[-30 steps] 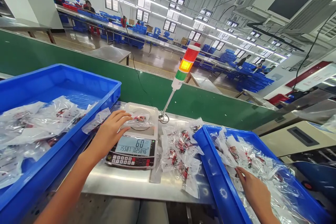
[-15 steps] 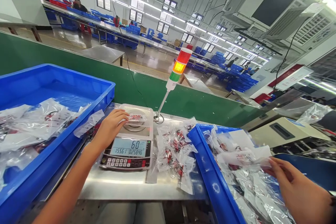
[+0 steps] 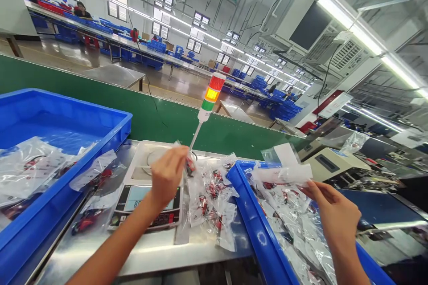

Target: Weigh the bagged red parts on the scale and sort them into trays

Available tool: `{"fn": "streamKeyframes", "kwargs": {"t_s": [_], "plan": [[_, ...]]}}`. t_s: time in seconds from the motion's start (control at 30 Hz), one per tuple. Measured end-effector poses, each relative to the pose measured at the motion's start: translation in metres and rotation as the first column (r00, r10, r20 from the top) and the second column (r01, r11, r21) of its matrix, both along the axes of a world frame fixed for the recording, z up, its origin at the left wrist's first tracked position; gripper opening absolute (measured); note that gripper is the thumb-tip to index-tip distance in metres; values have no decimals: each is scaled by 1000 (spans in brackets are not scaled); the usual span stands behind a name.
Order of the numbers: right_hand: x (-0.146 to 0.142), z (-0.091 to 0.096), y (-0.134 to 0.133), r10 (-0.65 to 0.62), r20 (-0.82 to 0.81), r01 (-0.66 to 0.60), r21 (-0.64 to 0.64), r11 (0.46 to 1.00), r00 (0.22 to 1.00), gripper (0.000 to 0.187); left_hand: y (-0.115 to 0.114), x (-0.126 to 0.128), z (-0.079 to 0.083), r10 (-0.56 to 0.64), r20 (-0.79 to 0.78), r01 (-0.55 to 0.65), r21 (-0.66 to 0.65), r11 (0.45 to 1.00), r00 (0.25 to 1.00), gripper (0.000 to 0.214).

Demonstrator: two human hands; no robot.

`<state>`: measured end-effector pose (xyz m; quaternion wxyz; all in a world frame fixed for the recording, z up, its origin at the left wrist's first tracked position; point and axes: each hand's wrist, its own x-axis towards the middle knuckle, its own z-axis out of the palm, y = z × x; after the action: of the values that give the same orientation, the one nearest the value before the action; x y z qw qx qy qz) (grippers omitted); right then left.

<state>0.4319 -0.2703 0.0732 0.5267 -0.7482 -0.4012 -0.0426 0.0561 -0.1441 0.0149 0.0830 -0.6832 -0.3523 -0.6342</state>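
Blue bins (image 3: 63, 118), two, flank one scale (image 3: 133, 169); left hand (image 3: 167, 173) pinches one small bag (image 3: 189, 164), right hand (image 3: 331, 209) one labelled bag (image 3: 281, 173).

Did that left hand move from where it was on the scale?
Yes. The left hand has lifted off the scale and gone rightward, toward the light pole, pinching a small plastic bag.

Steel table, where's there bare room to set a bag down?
The steel table is bare along its front edge, below the scale and the bag pile. It's crowded between the scale and the right blue bin.
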Motion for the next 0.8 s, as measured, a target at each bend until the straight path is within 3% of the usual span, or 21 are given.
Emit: {"fn": "streamKeyframes", "kwargs": {"t_s": [0.13, 0.23, 0.3, 0.43, 0.5, 0.57, 0.63, 0.7, 0.8], "plan": [[-19, 12, 30, 92, -120, -74, 141, 987, 989, 51, -4, 68, -27, -111, -69, 106, -71, 992, 991, 20], [-30, 21, 50, 170, -109, -144, 217, 966, 979, 51, 1, 96, -34, -195, -98, 178, -162, 971, 976, 25], [-35, 25, 58, 203, -93, -175, 246, 953, 975, 48, -8, 103, -43, -267, -128, 235, -224, 946, 955, 24], [-54, 20, 70, 285, -108, -255, 228, 940, 952, 46, -40, 97, -76, -383, -154, 309, -363, 879, 911, 5], [-71, 13, 75, 347, -146, -316, 199, 928, 926, 47, -48, 90, -84, -379, -114, 298, -431, 852, 919, 18], [-93, 5, 78, 441, -212, -405, 190, 894, 872, 47, -45, 81, -78, -341, 75, 327, -533, 781, 937, 52], [-117, -2, 80, 548, -304, -513, 193, 837, 779, 43, -36, 69, -61, -287, 347, 447, -604, 660, 893, 76], [-138, -5, 82, 638, -402, -621, 193, 760, 656, 40, -28, 54, -42, -264, 524, 572, -605, 554, 810, 65], [-154, -7, 86, 690, -530, -714, 205, 669, 494, 40, -23, 26, -18, -268, 542, 591, -608, 530, 797, 23]]}}
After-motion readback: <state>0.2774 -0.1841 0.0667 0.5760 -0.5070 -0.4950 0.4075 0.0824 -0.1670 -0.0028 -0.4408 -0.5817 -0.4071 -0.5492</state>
